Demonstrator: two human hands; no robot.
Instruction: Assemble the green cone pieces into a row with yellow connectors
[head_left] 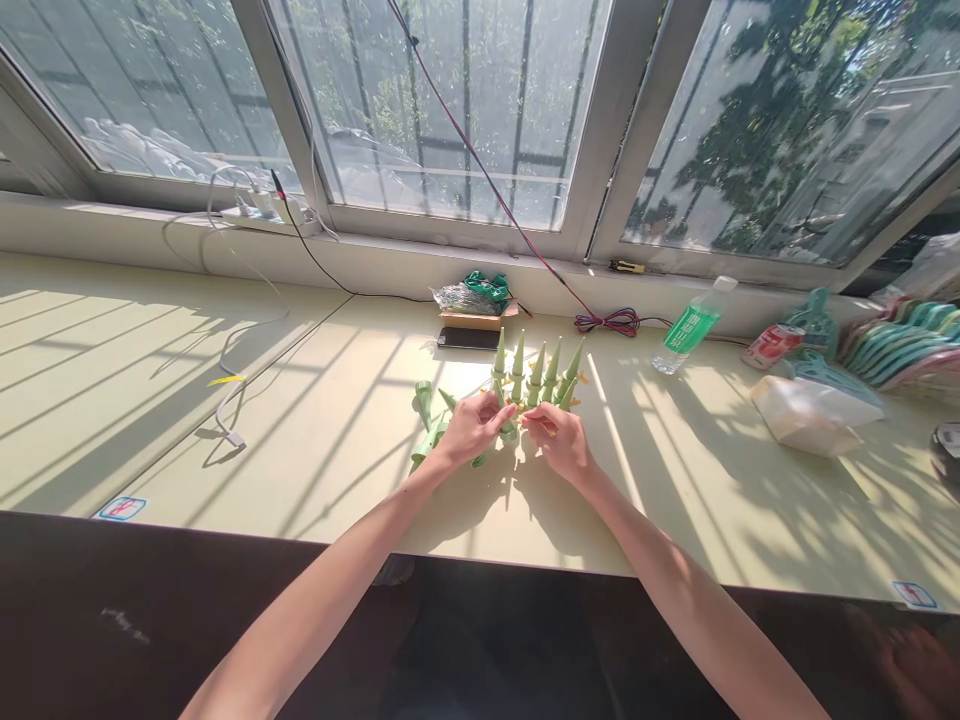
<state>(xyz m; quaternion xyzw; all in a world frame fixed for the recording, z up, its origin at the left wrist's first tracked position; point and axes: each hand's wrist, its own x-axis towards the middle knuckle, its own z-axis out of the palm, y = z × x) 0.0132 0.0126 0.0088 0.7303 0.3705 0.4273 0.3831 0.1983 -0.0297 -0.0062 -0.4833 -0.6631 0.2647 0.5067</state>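
Seen from above, a person's two bare hands work close together over a pale, sunlit tabletop. The left hand has its thumb and fingers closed on a small green cone piece, which is near the middle of the tabletop, between the hands. The right hand is just beside it, its thumb and fingertips drawn nearly together; whether they grip anything is too small to tell.

Just beyond the hands, a group of slim green cones stands with points upward, with small yellow-orange bits around them. More loose green pieces lie beside the left hand, one of them a cone with its tip toward the person.

Farther back, a dark phone lies in front of a low cardboard box topped with clear plastic and green material. To the right are a coiled red-and-black cable, a tilted clear bottle with a green label, a red-and-white can, a white soft packet and a stack of pastel hangers. A white cable trails at left. Barred windows run behind.
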